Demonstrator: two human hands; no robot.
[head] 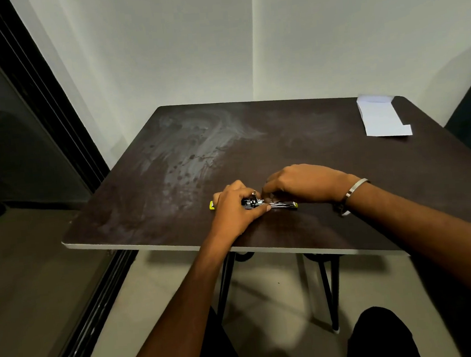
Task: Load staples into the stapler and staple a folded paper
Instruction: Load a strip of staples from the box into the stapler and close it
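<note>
Dark brown table (152, 214), top smeared with pale streaks, set into a corner of white wall.

Stapler (270, 202): yellow-green and metal, lying flat near the front edge of the table, opened out lengthwise with its bright metal channel showing; one yellow-green end pokes out past the left hand, the other lies under the right hand.

Left hand (235, 206): laid over the left part of the stapler, fingers curled round it, thumb stretched along the near side of the metal channel.

Right hand (300, 182): over the right part of the stapler, fingers bent down with the tips gathered at the channel. Whether they pinch staples is too small to tell.

Bracelet (355, 189): plain metal band on the right wrist.

Paper (380, 118): white, folded, lying flat at the far right corner of the table, well apart from both hands.

Window frame (51, 109): dark, running along the left side.
</note>
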